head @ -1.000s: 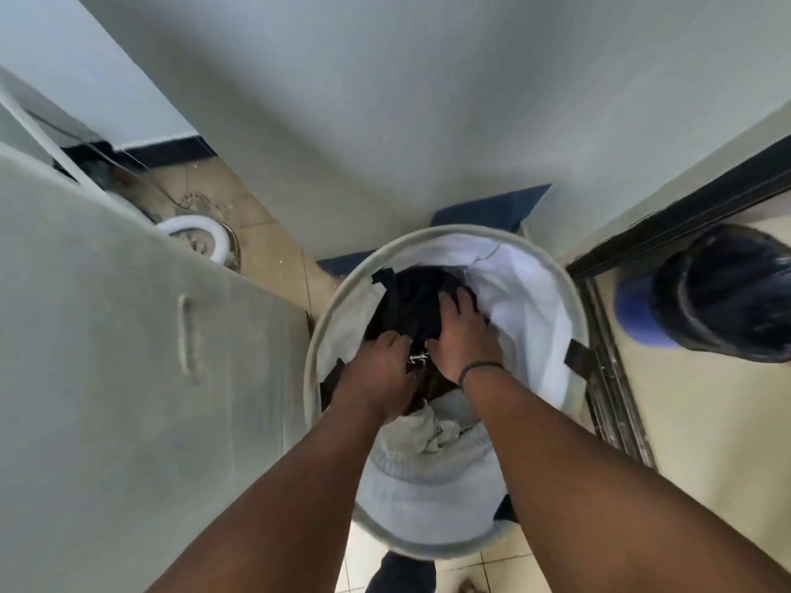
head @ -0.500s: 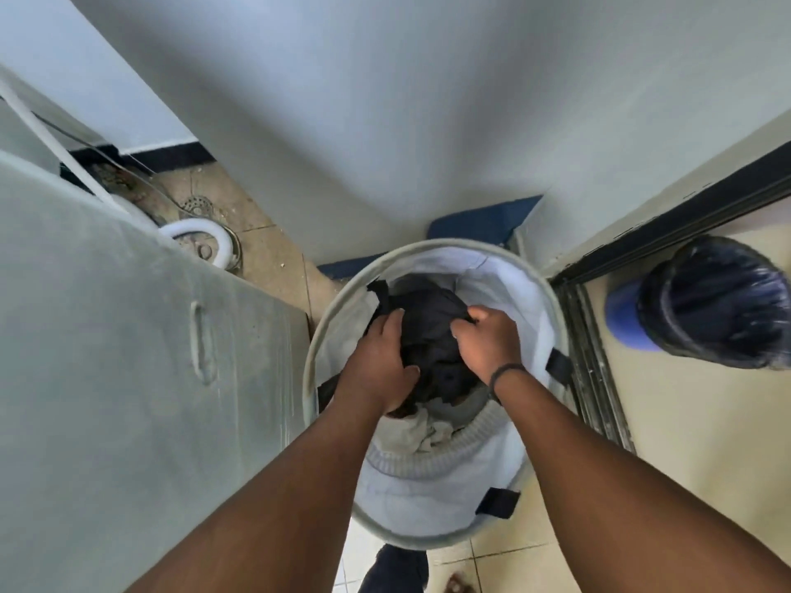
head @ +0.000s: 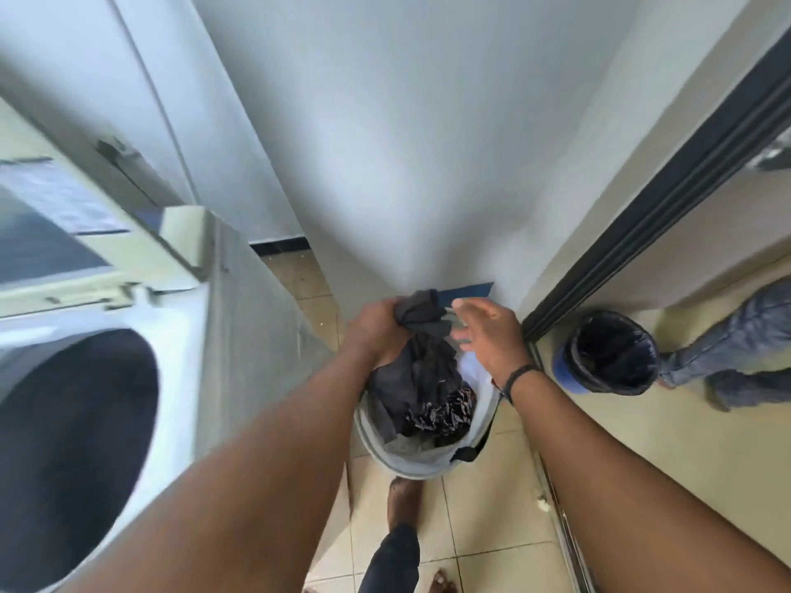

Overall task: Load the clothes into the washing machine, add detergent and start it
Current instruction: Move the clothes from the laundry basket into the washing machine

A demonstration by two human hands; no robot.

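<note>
A white laundry basket (head: pixel 408 462) stands on the tiled floor below me, with more clothes inside. My left hand (head: pixel 374 329) grips a bunch of dark grey clothes (head: pixel 421 361) and holds it above the basket; a dark patterned piece (head: pixel 445 410) hangs at its lower end. My right hand (head: pixel 490 333) hovers just right of the bunch, fingers spread, holding nothing. The top-loading washing machine (head: pixel 179 336) stands at the left with its lid raised and its dark drum opening (head: pixel 68 442) uncovered.
A white wall corner rises straight ahead. At the right a dark door frame (head: pixel 667 194) leads to a room with a blue bin lined in black (head: pixel 610 353) and another person's jeans-clad legs (head: pixel 736 340). My bare feet (head: pixel 404 502) stand behind the basket.
The view has risen and swung left, bringing the washer's drum into sight. My left hand has lifted the dark clothes out of the basket, and my right hand has let go and spread its fingers.
</note>
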